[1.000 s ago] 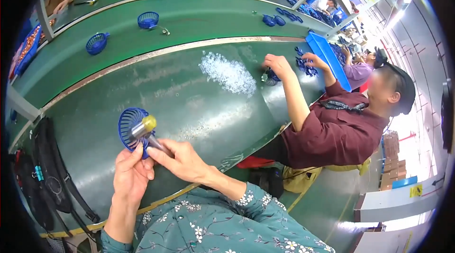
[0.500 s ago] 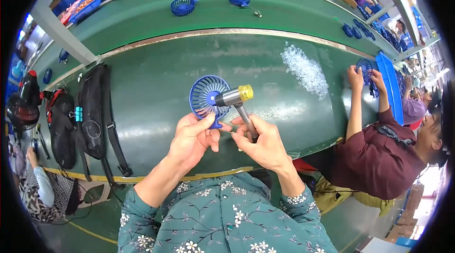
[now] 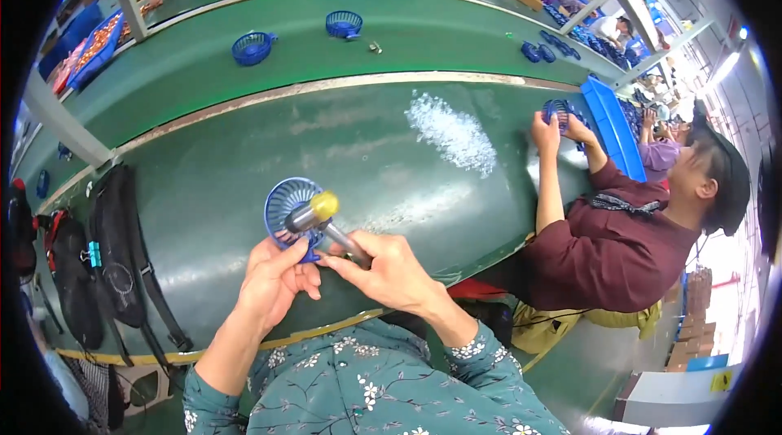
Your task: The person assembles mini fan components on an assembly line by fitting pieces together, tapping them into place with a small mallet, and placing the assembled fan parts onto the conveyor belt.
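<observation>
My left hand grips a round blue plastic fan grille by its lower edge, thumb on top, above the green table. The slatted, bowl-shaped side of the grille faces up. In my right hand is a small mallet with a metal head and a yellow plastic tip, held by its metal handle. The mallet head lies over the right part of the grille, and whether it touches the slats I cannot tell. My right fingertips are close to the grille's lower tab.
Small clear plastic pieces lie heaped on the green table. Blue grilles sit on the green belt beyond. A black bag lies at left. At right a co-worker handles a grille beside a blue tray.
The view has swung to the right, so the whole scene sits further left. Both hands still hold the grille and mallet, with the mallet head still over the grille.
</observation>
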Demonstrator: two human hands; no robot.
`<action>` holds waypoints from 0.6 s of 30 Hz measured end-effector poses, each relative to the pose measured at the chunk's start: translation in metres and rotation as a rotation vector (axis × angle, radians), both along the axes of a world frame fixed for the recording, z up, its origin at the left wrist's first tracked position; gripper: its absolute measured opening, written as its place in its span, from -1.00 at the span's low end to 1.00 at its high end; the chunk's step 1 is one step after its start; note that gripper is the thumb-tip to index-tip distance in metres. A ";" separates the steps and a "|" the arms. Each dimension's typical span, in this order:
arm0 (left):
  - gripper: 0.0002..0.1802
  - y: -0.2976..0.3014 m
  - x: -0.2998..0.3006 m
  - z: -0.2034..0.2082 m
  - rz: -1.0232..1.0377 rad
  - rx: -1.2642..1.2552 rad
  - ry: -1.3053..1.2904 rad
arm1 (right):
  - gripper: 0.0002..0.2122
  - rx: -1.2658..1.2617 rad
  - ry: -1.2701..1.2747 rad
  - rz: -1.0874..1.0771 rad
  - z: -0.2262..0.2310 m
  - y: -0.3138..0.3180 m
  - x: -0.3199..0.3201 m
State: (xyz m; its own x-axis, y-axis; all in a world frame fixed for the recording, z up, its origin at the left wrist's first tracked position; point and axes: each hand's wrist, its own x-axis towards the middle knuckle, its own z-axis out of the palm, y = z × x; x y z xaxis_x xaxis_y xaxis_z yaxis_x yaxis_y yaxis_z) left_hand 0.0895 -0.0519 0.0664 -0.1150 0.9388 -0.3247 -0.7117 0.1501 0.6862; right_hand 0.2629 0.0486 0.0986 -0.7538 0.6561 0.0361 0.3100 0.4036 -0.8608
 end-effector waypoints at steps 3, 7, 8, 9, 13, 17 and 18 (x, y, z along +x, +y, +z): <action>-0.71 0.001 0.003 0.005 -0.066 -0.030 -0.099 | -0.70 0.050 0.083 -0.150 0.000 -0.002 -0.005; -0.69 0.002 0.010 0.011 -0.112 -0.011 -0.134 | -0.52 -0.022 0.029 -0.161 0.006 0.011 -0.012; -0.68 0.003 0.013 0.011 -0.120 -0.009 -0.134 | -0.53 -0.057 0.014 -0.144 0.010 0.014 -0.016; -0.66 0.004 0.015 0.013 -0.125 -0.007 -0.132 | -0.56 -0.104 0.066 -0.150 0.012 0.015 -0.019; -0.66 0.011 0.019 0.014 -0.147 0.015 -0.230 | -0.63 -0.129 0.176 -0.210 0.020 0.013 -0.020; -0.67 0.012 0.018 0.015 -0.133 0.018 -0.264 | -0.60 -0.056 0.167 -0.217 0.020 0.015 -0.024; -0.67 0.012 0.018 0.014 -0.125 0.032 -0.252 | -0.60 -0.059 0.166 -0.215 0.020 0.015 -0.024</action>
State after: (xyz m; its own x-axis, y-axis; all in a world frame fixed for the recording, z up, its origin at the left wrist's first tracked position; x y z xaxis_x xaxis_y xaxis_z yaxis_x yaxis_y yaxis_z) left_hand 0.1079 -0.0396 0.0800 0.0827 0.9508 -0.2986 -0.8378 0.2286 0.4959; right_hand 0.2387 0.0638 0.1186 -0.5838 0.8051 0.1045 0.2357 0.2913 -0.9271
